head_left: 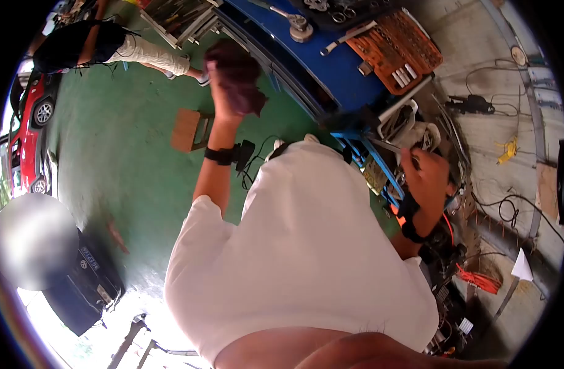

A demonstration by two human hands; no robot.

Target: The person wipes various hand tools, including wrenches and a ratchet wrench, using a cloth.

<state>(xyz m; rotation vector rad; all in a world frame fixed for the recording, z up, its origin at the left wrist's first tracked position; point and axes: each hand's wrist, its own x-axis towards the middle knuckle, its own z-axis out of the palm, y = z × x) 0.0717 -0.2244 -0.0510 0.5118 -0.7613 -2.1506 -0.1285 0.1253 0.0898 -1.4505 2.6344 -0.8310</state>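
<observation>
My left hand (220, 92) is raised over the green floor and closed on a dark maroon cloth (240, 77). The cloth drapes over the fingers and hides most of them. On the other side, my right hand (426, 178) has its fingers curled round a tool with a slim metal shaft (385, 144). The shaft points toward the blue workbench (331, 67); its far end is blurred, so I cannot tell its exact kind. Close to that hand stands a blue metal frame (380, 166).
On the workbench lie an orange socket set case (396, 52), a ratchet wrench (349, 37) and a round-headed metal tool (299, 27). A wooden stool (186, 130) stands on the floor. Another person (85, 46) is at upper left, near a red car (29, 135). Cables (509, 212) lie at right.
</observation>
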